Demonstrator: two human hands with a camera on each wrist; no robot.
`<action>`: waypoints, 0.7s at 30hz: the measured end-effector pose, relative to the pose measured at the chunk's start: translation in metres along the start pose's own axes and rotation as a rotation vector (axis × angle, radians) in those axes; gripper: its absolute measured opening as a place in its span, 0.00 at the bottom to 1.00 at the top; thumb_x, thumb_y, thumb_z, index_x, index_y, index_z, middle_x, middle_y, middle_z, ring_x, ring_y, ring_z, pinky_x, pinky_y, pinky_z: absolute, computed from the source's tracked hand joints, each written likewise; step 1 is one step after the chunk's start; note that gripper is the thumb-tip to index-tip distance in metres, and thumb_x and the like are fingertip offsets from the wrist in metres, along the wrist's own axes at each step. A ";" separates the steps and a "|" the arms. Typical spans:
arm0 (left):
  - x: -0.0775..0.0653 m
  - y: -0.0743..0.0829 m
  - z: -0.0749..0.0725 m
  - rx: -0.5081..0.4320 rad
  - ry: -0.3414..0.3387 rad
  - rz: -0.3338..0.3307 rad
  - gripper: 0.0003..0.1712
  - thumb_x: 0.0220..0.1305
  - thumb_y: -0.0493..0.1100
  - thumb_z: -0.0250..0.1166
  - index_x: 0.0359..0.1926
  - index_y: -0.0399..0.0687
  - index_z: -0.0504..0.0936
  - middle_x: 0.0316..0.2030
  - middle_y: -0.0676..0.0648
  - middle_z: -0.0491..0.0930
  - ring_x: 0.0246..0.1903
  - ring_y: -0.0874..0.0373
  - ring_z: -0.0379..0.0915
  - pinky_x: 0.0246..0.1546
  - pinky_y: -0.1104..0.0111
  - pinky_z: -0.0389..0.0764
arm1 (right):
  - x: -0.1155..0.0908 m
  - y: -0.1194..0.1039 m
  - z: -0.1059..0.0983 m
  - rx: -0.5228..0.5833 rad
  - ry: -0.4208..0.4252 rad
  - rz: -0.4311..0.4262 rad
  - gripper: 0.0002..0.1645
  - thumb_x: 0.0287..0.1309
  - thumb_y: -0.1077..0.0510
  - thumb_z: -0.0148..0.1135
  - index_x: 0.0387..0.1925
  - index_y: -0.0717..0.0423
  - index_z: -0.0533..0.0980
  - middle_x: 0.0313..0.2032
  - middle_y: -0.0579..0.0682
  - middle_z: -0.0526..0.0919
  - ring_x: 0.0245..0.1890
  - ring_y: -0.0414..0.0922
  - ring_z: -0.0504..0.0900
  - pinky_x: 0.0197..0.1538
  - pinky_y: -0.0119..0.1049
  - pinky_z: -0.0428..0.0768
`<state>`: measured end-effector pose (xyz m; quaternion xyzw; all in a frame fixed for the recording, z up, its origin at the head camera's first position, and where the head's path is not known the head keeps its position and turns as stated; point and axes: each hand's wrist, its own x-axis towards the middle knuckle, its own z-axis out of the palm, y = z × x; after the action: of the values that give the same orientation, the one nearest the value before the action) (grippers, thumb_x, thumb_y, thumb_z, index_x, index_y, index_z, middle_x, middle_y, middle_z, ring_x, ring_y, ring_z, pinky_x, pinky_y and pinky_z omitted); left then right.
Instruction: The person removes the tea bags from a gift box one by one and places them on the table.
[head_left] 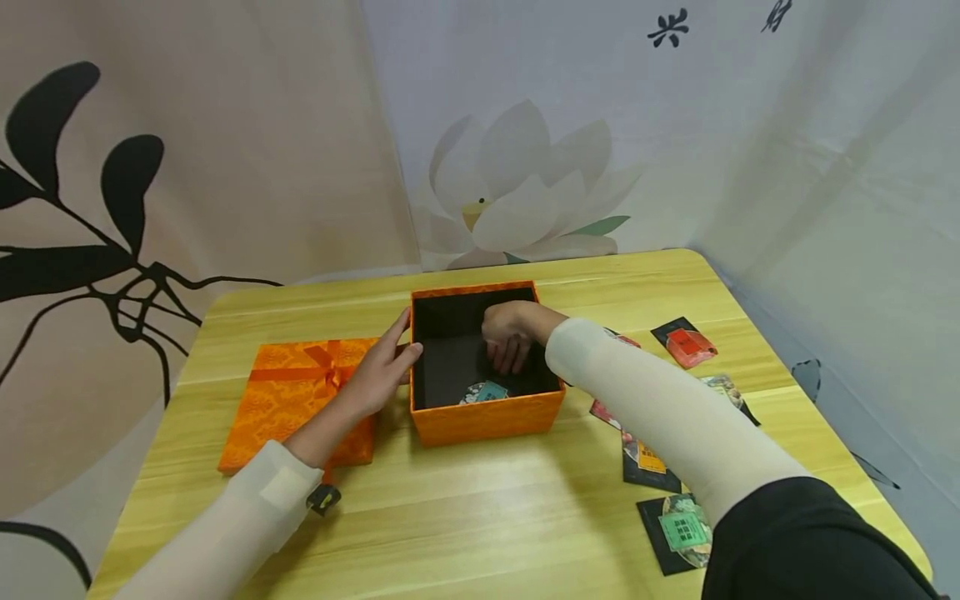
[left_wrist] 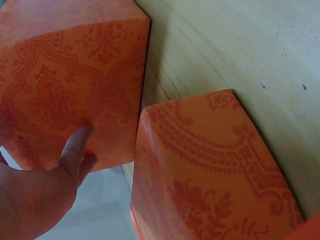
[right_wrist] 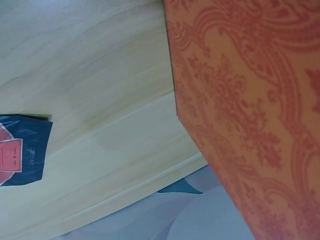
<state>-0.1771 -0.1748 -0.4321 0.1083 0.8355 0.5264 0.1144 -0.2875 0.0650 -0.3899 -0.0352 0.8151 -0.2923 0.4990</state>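
Observation:
An orange patterned box with a black inside stands open near the middle of the table. Against its left wall rests my left hand, fingers extended; the left wrist view has the fingers touching the patterned side. My right hand reaches down inside the box with bent fingers, and I cannot tell whether anything is between them. A small packet with a teal label lies in the box by the front wall. Left of the box is its matching lid with a ribbon bow, partly behind my left forearm.
Several small dark packets lie on the right of the table: a red-label packet at the back, an orange-label packet, and a green-label packet at the front. My right sleeve partly covers others. A curtain hangs behind the table.

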 end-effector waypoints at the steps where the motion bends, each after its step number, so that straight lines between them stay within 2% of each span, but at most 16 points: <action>1: 0.000 0.000 0.000 -0.002 -0.001 0.001 0.43 0.82 0.58 0.50 0.84 0.62 0.36 0.82 0.41 0.42 0.71 0.33 0.64 0.56 0.46 0.81 | 0.000 0.000 0.000 0.006 0.000 0.006 0.25 0.77 0.60 0.41 0.58 0.73 0.78 0.53 0.70 0.84 0.54 0.63 0.85 0.56 0.55 0.84; 5: 0.000 0.000 -0.001 -0.008 -0.005 0.001 0.43 0.81 0.59 0.50 0.84 0.63 0.36 0.82 0.41 0.41 0.71 0.33 0.63 0.57 0.46 0.81 | 0.002 -0.001 0.001 0.014 0.005 0.027 0.30 0.80 0.48 0.45 0.58 0.72 0.78 0.52 0.68 0.85 0.53 0.62 0.85 0.55 0.55 0.84; 8: 0.000 0.000 -0.001 -0.007 -0.005 0.001 0.43 0.82 0.59 0.49 0.84 0.62 0.36 0.82 0.40 0.41 0.71 0.33 0.63 0.56 0.45 0.81 | 0.003 -0.001 0.002 0.010 0.009 0.031 0.42 0.79 0.34 0.42 0.58 0.71 0.79 0.51 0.67 0.86 0.53 0.61 0.86 0.55 0.56 0.85; 11: 0.001 0.001 -0.001 0.000 -0.005 -0.001 0.44 0.81 0.59 0.49 0.84 0.61 0.35 0.82 0.40 0.41 0.70 0.32 0.64 0.55 0.45 0.81 | 0.004 -0.001 0.002 0.009 0.017 0.035 0.53 0.74 0.25 0.37 0.56 0.70 0.81 0.50 0.66 0.86 0.52 0.61 0.86 0.54 0.56 0.85; 15: 0.002 0.001 -0.001 0.015 0.000 -0.004 0.44 0.81 0.59 0.49 0.84 0.62 0.35 0.82 0.40 0.42 0.70 0.32 0.64 0.55 0.46 0.82 | 0.003 -0.002 0.003 0.021 0.031 0.050 0.56 0.72 0.22 0.34 0.54 0.69 0.82 0.50 0.66 0.87 0.52 0.60 0.86 0.55 0.56 0.84; 21: 0.001 0.001 0.000 0.009 -0.007 -0.003 0.43 0.81 0.60 0.49 0.84 0.64 0.35 0.83 0.44 0.38 0.73 0.33 0.60 0.56 0.45 0.81 | 0.002 -0.003 0.004 0.021 0.048 0.072 0.56 0.73 0.24 0.32 0.53 0.70 0.82 0.50 0.66 0.87 0.52 0.60 0.86 0.57 0.56 0.83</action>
<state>-0.1783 -0.1741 -0.4313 0.1091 0.8376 0.5222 0.1177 -0.2858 0.0602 -0.3915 0.0063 0.8243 -0.2837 0.4898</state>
